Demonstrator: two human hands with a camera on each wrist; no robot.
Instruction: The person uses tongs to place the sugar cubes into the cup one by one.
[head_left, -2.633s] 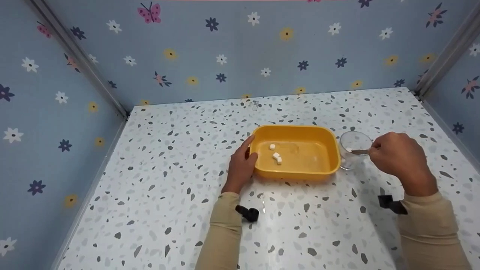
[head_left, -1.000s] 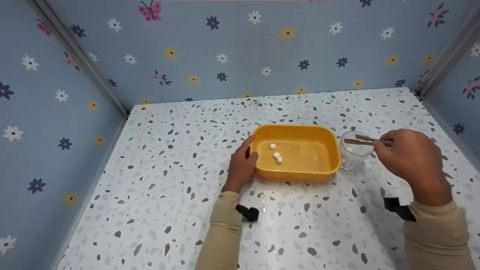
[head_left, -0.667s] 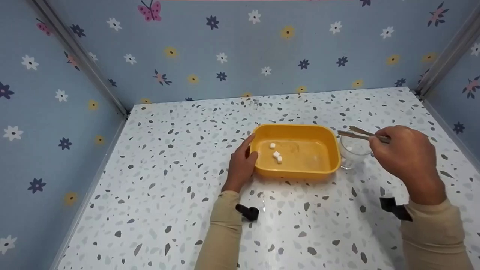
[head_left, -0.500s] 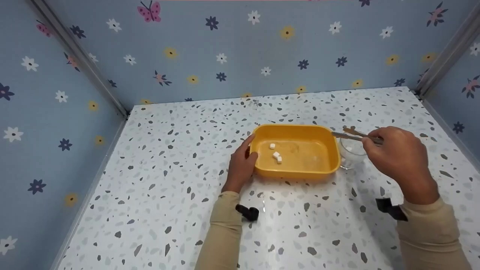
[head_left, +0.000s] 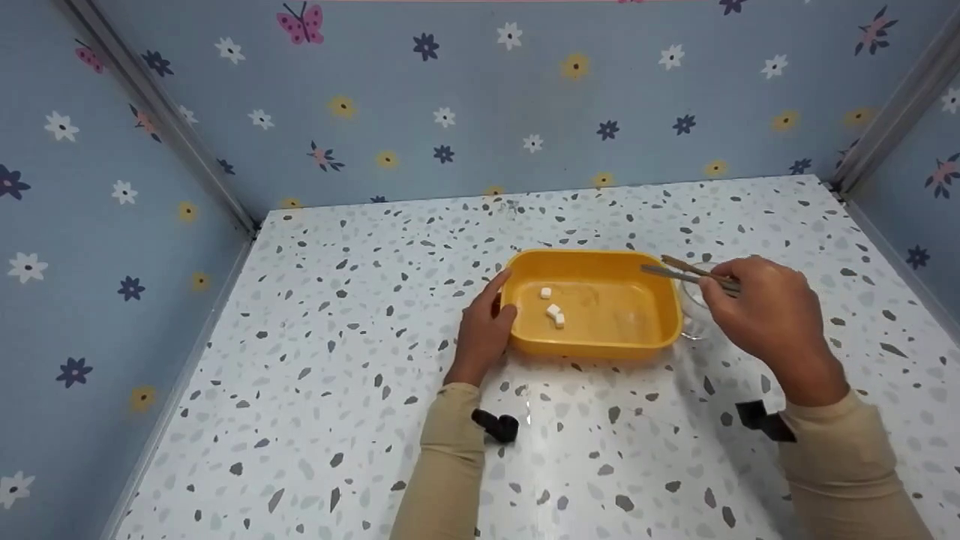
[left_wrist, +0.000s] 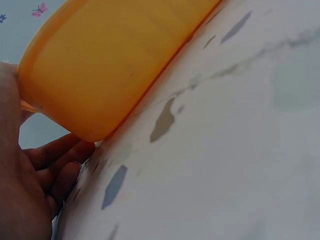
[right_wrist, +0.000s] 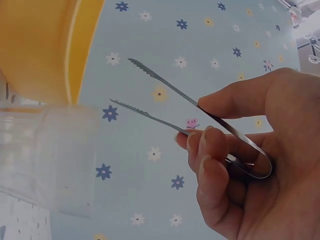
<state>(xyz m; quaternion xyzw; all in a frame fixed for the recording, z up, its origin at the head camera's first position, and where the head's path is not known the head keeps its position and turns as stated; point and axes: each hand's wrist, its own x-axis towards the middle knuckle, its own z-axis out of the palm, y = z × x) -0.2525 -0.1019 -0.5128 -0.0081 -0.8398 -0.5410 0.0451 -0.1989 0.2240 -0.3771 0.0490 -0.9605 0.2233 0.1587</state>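
My left hand (head_left: 480, 337) holds the left end of a yellow plastic tub (head_left: 592, 349), thumb at its rim; the left wrist view shows several fingers (left_wrist: 62, 160) by the tub's lower corner. Three small white cubes (head_left: 553, 310), like sugar cubes, lie in the tub's left half. Metal tongs (head_left: 686, 275) are pinched in my right hand (head_left: 772, 315), their tips over the tub's right end. In the right wrist view the serrated tong arms (right_wrist: 170, 88) stand apart with nothing between them. A clear glass (head_left: 696, 326) stands beside the tub, partly hidden by the right hand.
Under everything is a white speckled tabletop (head_left: 337, 360). A flowered blue panel (head_left: 465, 90) rises behind it, with side panels at left and right. Black wrist mounts (head_left: 499, 426) sit by both sleeves.
The right hand has lifted the tongs out of the glass and moved them left over the tub's right rim, their arms apart. The left hand, tub and cubes stay put.
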